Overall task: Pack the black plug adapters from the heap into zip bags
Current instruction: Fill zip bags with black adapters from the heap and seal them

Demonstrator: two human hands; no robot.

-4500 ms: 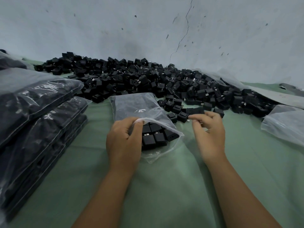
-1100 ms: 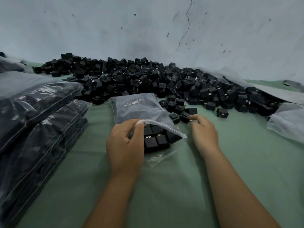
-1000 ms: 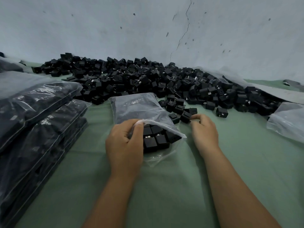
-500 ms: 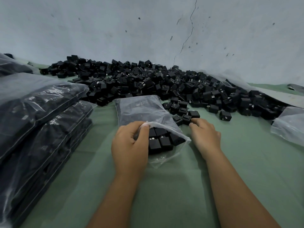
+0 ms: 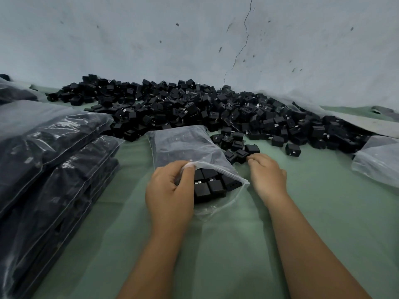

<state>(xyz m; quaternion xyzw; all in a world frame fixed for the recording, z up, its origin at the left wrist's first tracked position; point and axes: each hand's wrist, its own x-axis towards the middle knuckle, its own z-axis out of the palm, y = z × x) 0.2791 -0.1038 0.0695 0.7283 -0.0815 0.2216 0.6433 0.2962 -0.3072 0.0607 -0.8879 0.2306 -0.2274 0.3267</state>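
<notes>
A big heap of black plug adapters (image 5: 194, 108) lies along the wall at the back of the green table. In front of it lies a clear zip bag (image 5: 183, 145), its mouth facing me, with several adapters (image 5: 210, 185) showing inside the opening. My left hand (image 5: 170, 190) pinches the upper lip of the bag's mouth and holds it up. My right hand (image 5: 266, 174) is just right of the bag, its curled fingertips on a loose adapter (image 5: 241, 155) at the heap's near edge.
A stack of filled zip bags (image 5: 49, 160) rises at the left. A crumpled clear bag (image 5: 377, 162) lies at the right edge. A loose adapter (image 5: 293, 149) sits apart from the heap. Bare green tabletop (image 5: 216, 244) stretches toward me.
My right hand dropped from above the table to the heap's near edge and closed its fingers on a loose adapter. My left hand kept its hold on the bag's mouth.
</notes>
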